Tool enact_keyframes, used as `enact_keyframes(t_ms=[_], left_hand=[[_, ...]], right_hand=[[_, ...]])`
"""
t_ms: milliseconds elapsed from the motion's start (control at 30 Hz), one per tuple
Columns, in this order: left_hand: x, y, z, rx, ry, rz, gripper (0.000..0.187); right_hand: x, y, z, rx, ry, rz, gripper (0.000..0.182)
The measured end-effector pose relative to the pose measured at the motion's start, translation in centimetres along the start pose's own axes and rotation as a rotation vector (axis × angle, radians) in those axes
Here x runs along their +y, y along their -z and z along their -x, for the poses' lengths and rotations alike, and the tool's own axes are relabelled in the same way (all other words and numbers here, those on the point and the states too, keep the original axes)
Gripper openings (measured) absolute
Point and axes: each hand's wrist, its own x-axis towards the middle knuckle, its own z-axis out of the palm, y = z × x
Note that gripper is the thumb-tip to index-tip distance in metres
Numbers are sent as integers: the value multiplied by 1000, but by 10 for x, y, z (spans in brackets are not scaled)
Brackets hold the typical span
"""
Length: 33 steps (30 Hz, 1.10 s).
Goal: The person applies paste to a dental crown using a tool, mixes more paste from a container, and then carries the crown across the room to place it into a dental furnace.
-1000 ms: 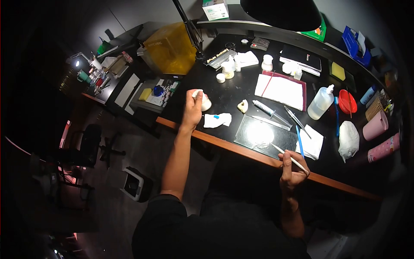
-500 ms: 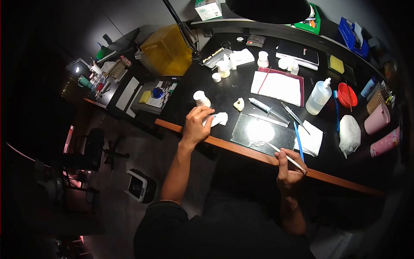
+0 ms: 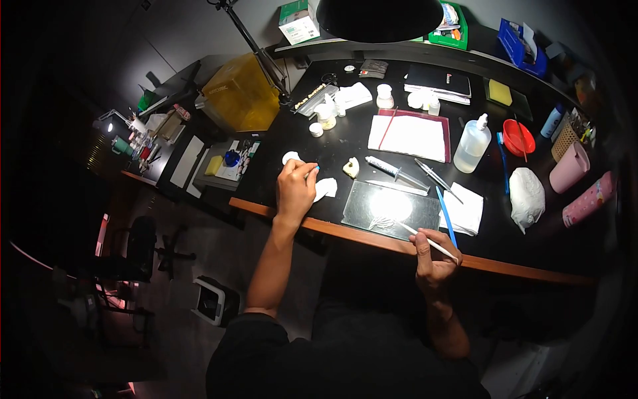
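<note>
My right hand [image 3: 435, 261] is closed around a slim white stick-shaped tool [image 3: 430, 242], its tip on or just above a glass slab [image 3: 427, 207]. Pale streaks [image 3: 381, 223] mark the slab's front edge near that tip. My left hand [image 3: 296, 191] is raised over the desk edge, fingers pinched; a tiny blue spot shows at the fingertips, too small to name. Partly behind that hand stands a white jar [image 3: 290, 157], and a crumpled white tissue [image 3: 326, 188] lies beside it. A cream-coloured dental-model-like piece [image 3: 351, 167] sits behind the slab.
Behind the slab lie a syringe [image 3: 397, 174] and tweezers [image 3: 438, 179]. A blue stick [image 3: 446, 216] rests by a folded white cloth [image 3: 468, 211]. Farther right are a squeeze bottle [image 3: 472, 145], a red bowl [image 3: 518, 137] and a white wrapped lump [image 3: 527, 199]. A lamp [image 3: 379, 16] hangs overhead.
My left hand has turned and shifted relative to the tissue and jar, its fingers now drawn together. The right hand keeps the white tool at the slab. The whole view has shifted slightly.
</note>
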Motion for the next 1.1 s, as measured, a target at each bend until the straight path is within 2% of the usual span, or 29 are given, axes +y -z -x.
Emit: enact_keyframes(t_ms=[33, 167, 267, 400, 567, 667, 700, 833, 933, 1100], left_hand=[[1, -3, 0, -34, -24, -109, 16], [4, -9, 8, 28, -25, -112, 19], [16, 3, 23, -3, 94, -57, 21], [14, 16, 42, -73, 113, -43, 14], [17, 32, 53, -56, 289, 94, 17], [29, 45, 56, -84, 708, 723, 18], [30, 47, 59, -78, 710, 871, 21], [20, 40, 70, -39, 763, 1344, 25], [29, 32, 78, 120, 839, 1597, 22], [22, 28, 93, 29, 787, 1898, 34]], right_hand=[[1, 0, 1, -3, 9, 4, 11], [2, 3, -1, -15, 27, 13, 12], [-2, 3, -1, -6, 13, 10, 11], [0, -2, -2, -5, -46, -60, 13], [-19, -22, -16, -155, -61, -136, 14], [-23, -40, -18, -254, -148, -169, 14], [-22, -52, -19, -238, -54, -278, 14], [-27, -86, -22, -254, -123, -390, 16], [-29, -102, -20, -252, -140, -425, 16], [-32, -112, -16, -229, -154, -398, 17]])
